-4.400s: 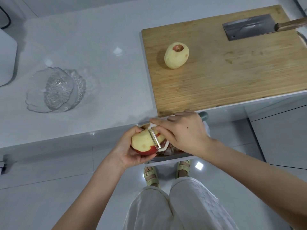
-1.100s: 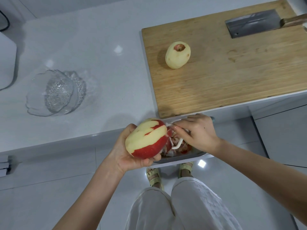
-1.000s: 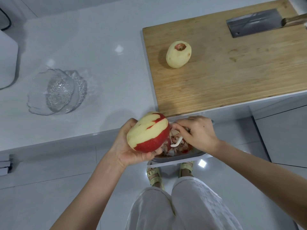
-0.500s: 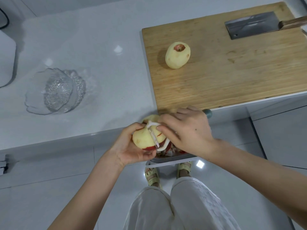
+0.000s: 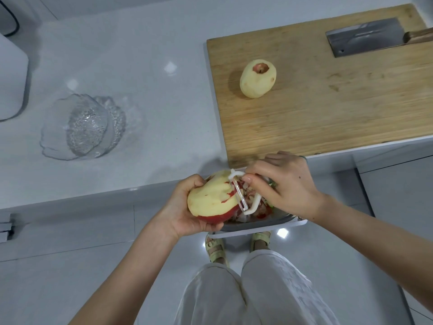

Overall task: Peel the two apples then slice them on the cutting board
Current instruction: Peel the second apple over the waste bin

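Note:
My left hand (image 5: 181, 211) grips a partly peeled red apple (image 5: 212, 200) below the counter's front edge; most of its top is bare yellow flesh, red skin stays along the bottom and in a strip. My right hand (image 5: 284, 184) pinches a white peeler (image 5: 241, 194) whose blade lies against the apple's right side. A fully peeled apple (image 5: 257, 79) stands on the wooden cutting board (image 5: 328, 109). A cleaver (image 5: 365, 39) lies at the board's far right.
Under my hands a bin (image 5: 262, 221) holds red and white peelings. A clear glass bowl (image 5: 82, 129) sits on the white counter (image 5: 152, 102) to the left. A white appliance (image 5: 11, 76) is at the far left edge.
A second ago the peeler was off the apple, beside it over the bin. Since then my right hand has brought the blade back onto the apple, and it now sits on its right side.

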Demonstrator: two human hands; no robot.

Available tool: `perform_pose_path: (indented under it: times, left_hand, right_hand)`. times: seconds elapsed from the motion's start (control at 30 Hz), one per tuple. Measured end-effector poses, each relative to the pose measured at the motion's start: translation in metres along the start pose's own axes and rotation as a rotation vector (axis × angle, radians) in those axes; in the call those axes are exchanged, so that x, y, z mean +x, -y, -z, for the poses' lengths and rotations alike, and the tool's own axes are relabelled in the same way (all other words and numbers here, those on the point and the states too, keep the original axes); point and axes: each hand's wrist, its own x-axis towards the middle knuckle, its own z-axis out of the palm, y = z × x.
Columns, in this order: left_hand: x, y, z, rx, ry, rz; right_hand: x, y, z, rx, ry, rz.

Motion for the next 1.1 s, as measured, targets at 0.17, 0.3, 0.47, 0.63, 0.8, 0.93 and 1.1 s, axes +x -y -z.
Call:
perform_pose_path:
  times: [0.17,0.3,0.47,0.63,0.8,0.93,1.1]
  left_hand:
    - [0.001,-0.002,0.001,0.046,0.009,-0.015]
    - [0.003,0.0,0.001,0.061,0.041,0.02]
    - [0.001,-0.007,0.01,-0.017,0.263,0.013]
    - [-0.007,-0.015,0.003,0.04,0.045,-0.064]
    - [-0.004,-0.008,0.008,0.196,-0.102,-0.1]
    - [-0.003,-0.008,0.006,0.225,-0.103,-0.099]
    - [-0.009,-0.008,0.009,0.145,-0.08,-0.083]
  right_hand:
    - [-0.004,-0.005,-0.002,0.091,0.012,-0.007]
    - [-0.011,-0.009,-0.006,0.163,0.019,-0.029]
    - [-0.035,-0.028,-0.015,0.049,0.07,-0.149]
    - [-0.035,-0.021,-0.011,0.025,0.112,-0.269]
    - [-0.009,0.003,0.008,0.111,0.068,-0.262]
    - [0.005,0.016,0.002,0.012,0.069,-0.065]
    - [-0.008,-0.007,0.0,-0.034,0.088,-0.023]
